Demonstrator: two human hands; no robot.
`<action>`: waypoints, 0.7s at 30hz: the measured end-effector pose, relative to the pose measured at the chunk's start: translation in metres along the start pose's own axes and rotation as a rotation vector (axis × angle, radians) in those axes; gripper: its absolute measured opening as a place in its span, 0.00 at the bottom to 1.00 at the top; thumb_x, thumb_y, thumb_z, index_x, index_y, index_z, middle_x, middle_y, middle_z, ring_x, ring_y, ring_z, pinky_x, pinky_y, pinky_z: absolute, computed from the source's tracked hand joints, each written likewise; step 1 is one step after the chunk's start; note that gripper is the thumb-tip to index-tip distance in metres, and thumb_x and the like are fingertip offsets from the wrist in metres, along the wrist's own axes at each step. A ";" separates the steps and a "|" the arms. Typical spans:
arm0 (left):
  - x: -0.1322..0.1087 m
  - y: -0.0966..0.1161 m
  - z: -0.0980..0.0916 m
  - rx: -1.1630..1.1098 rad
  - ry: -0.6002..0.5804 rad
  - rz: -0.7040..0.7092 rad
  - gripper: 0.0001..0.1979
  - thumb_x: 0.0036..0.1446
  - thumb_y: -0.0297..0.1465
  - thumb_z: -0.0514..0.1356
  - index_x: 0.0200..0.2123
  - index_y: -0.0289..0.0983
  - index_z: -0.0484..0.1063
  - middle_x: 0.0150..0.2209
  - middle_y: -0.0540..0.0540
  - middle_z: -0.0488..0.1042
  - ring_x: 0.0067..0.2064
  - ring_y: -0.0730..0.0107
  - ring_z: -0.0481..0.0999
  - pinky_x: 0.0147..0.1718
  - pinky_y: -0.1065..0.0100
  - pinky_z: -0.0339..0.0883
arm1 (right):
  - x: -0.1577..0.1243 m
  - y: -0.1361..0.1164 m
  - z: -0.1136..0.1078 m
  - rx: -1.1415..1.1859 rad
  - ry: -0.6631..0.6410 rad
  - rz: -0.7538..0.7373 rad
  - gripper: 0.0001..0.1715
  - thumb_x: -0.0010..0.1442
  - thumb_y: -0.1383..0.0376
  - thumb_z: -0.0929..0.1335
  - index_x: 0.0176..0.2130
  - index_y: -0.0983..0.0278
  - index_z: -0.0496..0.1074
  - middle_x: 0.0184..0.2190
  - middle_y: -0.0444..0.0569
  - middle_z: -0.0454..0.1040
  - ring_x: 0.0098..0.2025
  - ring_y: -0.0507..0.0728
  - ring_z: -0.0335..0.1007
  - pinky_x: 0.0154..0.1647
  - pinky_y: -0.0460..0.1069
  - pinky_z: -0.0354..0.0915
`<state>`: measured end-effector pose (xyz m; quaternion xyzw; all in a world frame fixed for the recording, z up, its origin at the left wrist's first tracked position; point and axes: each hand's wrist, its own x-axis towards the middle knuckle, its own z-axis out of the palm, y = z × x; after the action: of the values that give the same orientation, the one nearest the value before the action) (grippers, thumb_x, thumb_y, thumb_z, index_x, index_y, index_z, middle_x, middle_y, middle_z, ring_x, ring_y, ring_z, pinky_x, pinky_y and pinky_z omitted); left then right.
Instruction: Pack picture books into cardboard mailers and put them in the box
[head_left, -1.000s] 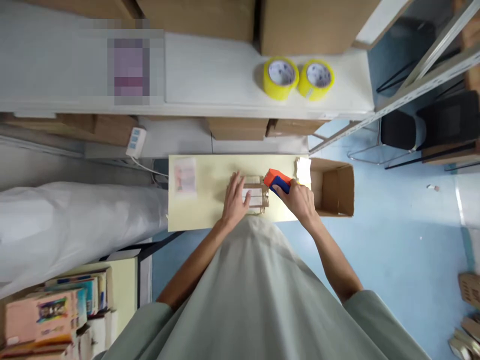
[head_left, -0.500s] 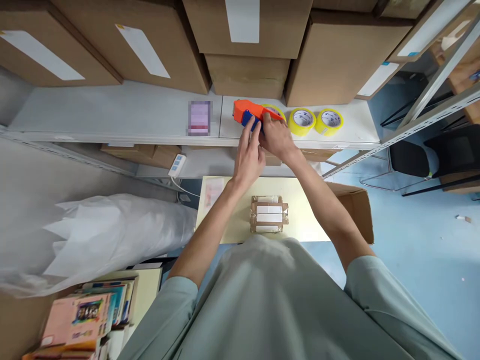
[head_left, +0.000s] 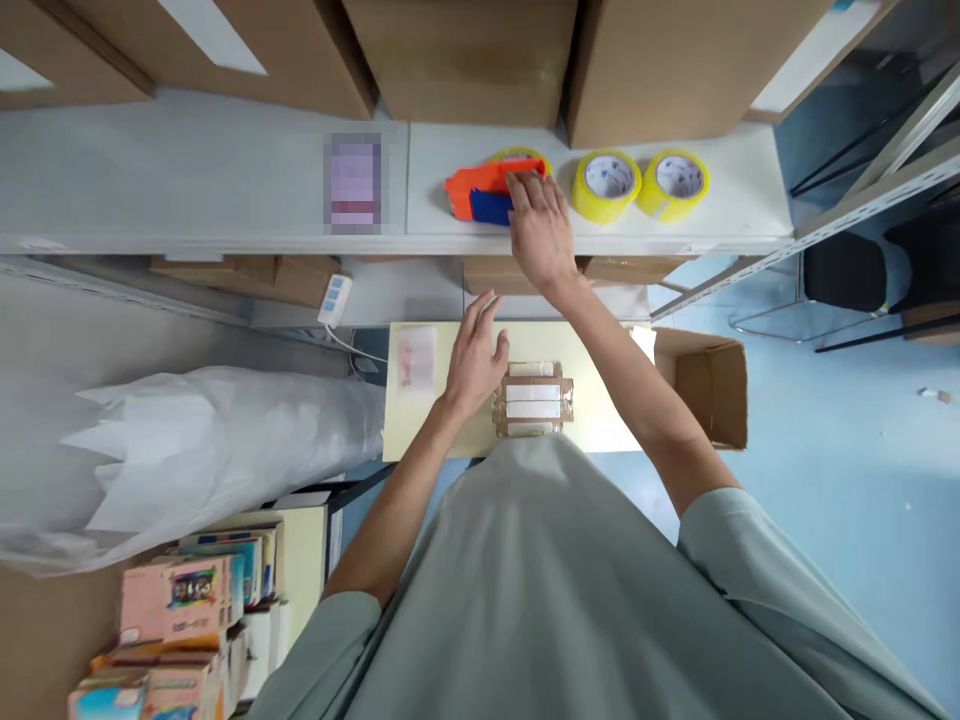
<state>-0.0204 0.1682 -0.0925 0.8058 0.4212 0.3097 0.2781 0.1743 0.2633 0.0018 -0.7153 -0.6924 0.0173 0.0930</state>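
two hands, well apart: upper centre, the right hand lies over the right end of the orange-and-blue tape dispenser on the grey shelf, yellow tape rolls just beside, whether it grips i cannot tell; mid-frame, the left hand hovers, fingers loosely parted, near the taped cardboard package on the cream table.

Right fingers touch tape dispenser.
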 end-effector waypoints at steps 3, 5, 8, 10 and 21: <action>-0.044 -0.026 0.018 0.005 -0.080 -0.130 0.29 0.75 0.31 0.56 0.76 0.41 0.65 0.77 0.35 0.68 0.80 0.50 0.66 0.82 0.45 0.60 | -0.059 0.017 0.013 0.090 0.047 0.053 0.36 0.83 0.65 0.51 0.83 0.64 0.56 0.83 0.55 0.59 0.84 0.60 0.52 0.86 0.61 0.53; -0.078 -0.044 0.032 0.006 -0.132 -0.261 0.29 0.74 0.33 0.57 0.75 0.39 0.66 0.76 0.34 0.70 0.79 0.49 0.68 0.81 0.45 0.62 | -0.113 0.033 0.035 0.158 0.021 0.117 0.36 0.84 0.64 0.49 0.83 0.65 0.55 0.83 0.59 0.59 0.84 0.61 0.54 0.83 0.63 0.58; -0.124 -0.063 0.055 0.000 -0.217 -0.534 0.28 0.71 0.35 0.60 0.72 0.36 0.69 0.72 0.29 0.74 0.74 0.45 0.76 0.75 0.45 0.70 | -0.201 0.052 0.081 0.265 -0.109 0.236 0.37 0.85 0.54 0.51 0.83 0.63 0.53 0.77 0.67 0.67 0.80 0.70 0.63 0.77 0.72 0.65; -0.144 -0.066 0.069 -0.015 -0.278 -0.710 0.27 0.70 0.36 0.61 0.70 0.35 0.71 0.69 0.28 0.77 0.68 0.45 0.82 0.70 0.45 0.75 | -0.252 0.057 0.111 0.348 -0.239 0.376 0.37 0.85 0.55 0.53 0.82 0.68 0.55 0.75 0.72 0.69 0.77 0.71 0.69 0.74 0.69 0.70; -0.132 -0.044 0.105 0.179 -0.389 -0.914 0.23 0.74 0.54 0.63 0.51 0.40 0.77 0.49 0.33 0.87 0.56 0.39 0.86 0.55 0.52 0.77 | -0.311 0.031 0.182 0.460 -0.497 0.686 0.44 0.84 0.41 0.57 0.78 0.70 0.57 0.64 0.70 0.81 0.61 0.69 0.83 0.55 0.54 0.76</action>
<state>-0.0256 0.0579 -0.2276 0.6026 0.6963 -0.0371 0.3883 0.1638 -0.0270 -0.2145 -0.8375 -0.3960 0.3701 0.0694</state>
